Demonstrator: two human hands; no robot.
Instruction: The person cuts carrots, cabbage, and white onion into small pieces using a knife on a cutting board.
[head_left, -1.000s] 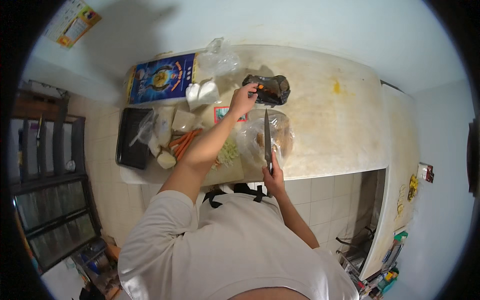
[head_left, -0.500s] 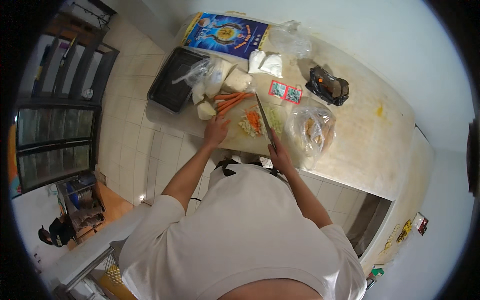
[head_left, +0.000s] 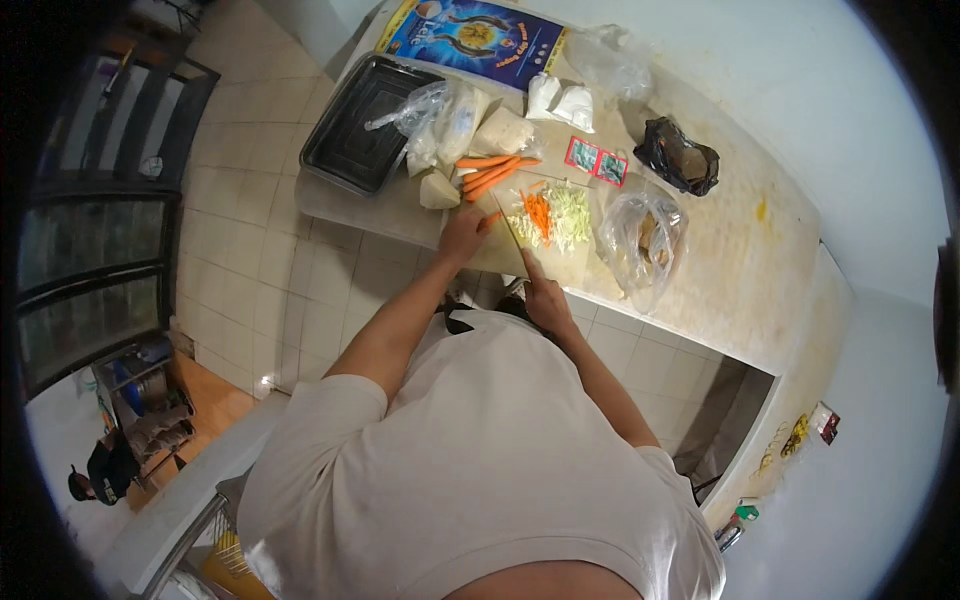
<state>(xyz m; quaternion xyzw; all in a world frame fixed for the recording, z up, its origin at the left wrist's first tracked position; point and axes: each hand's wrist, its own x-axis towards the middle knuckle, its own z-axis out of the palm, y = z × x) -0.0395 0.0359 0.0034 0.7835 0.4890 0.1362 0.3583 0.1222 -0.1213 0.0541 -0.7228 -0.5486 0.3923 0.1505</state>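
A short carrot piece [head_left: 490, 222] is pinched under the fingers of my left hand [head_left: 463, 236] at the table's near edge. My right hand [head_left: 547, 303] grips the handle of a knife [head_left: 511, 236], whose blade lies just right of that piece. Shredded orange carrot [head_left: 537, 212] sits beside the knife, with pale green shredded cabbage [head_left: 570, 213] around it and to its right. Beyond my left hand lie several whole carrots [head_left: 492, 178] and a pale cut vegetable chunk [head_left: 438, 191]. The fingertips of my left hand are partly hidden.
A black tray [head_left: 352, 120] is at the table's left end, beside plastic bags of white food [head_left: 455, 125]. Behind are white packets [head_left: 560, 103], red-edged sachets [head_left: 597, 160] and a blue printed sheet [head_left: 475, 45]. A clear bag [head_left: 643, 245] and black bag [head_left: 678, 157] stand right.
My left hand now holds a carrot piece close to the blade. The knife has swung leftward, away from the cabbage side, toward that hand. The whole view has shifted slightly.
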